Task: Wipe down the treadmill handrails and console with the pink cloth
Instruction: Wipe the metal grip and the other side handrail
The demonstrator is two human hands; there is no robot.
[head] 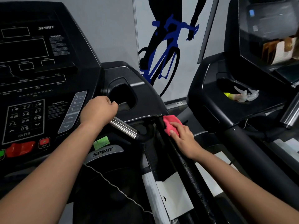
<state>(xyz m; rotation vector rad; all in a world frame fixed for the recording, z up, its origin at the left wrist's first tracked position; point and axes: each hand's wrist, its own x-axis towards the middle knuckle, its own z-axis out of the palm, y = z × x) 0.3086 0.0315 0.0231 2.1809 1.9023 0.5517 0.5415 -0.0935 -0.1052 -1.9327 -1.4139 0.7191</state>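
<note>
- Head view: the pink cloth point(171, 124) is a bright, crumpled wad. It sits at the top of the black right handrail point(187, 168), just below the corner of the console point(48, 70) tray.
- The right hand point(183, 138) holds the cloth against the rail, with fingers and thumb curled over it.
- The left hand point(99, 110) is closed round the upper end of the chrome grip bar point(125, 128).

Pale grey wall point(116, 29), blue-and-black cyclist mural point(168, 46), second treadmill point(226, 97) alongside.
</note>
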